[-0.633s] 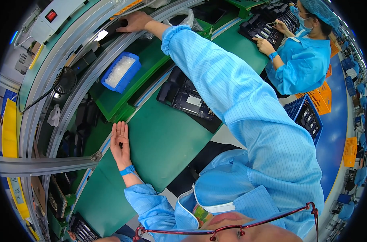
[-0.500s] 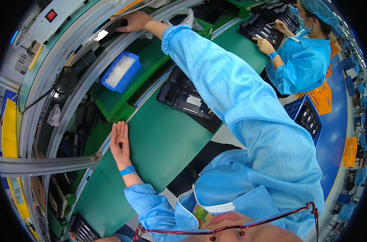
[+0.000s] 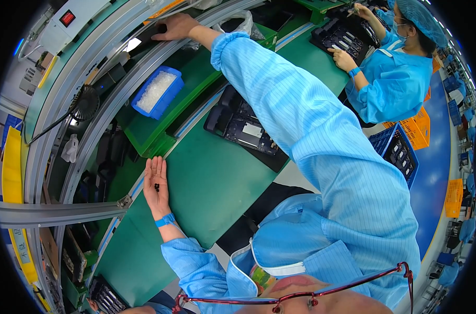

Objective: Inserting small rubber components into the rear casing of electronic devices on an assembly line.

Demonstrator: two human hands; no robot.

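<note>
My left hand [image 3: 155, 186] lies palm up over the near side of the green bench, its fingers stretched out flat. A few small black parts [image 3: 157, 187] rest loose on that palm. Far ahead, my right arm reaches across the bench to the metal rails. There my right hand [image 3: 176, 27] is bent downward beside a dark surface, fingers curled together; whatever lies at its fingertips is hidden. Under my right sleeve sits an opened black device housing [image 3: 243, 128] with a circuit board and a pale label.
A blue bin [image 3: 157, 93] of clear small pieces stands on a raised green shelf [image 3: 170, 137]. Curved metal rails [image 3: 94, 141] and a crossbar [image 3: 65, 214] run at left, beside a small black fan [image 3: 84, 103]. At right, a co-worker [image 3: 392, 78] handles black housings near a blue crate [image 3: 397, 152].
The co-worker's far hand has lifted away from the housings. My two hands have stayed almost where they were, with the black parts still on my left palm.
</note>
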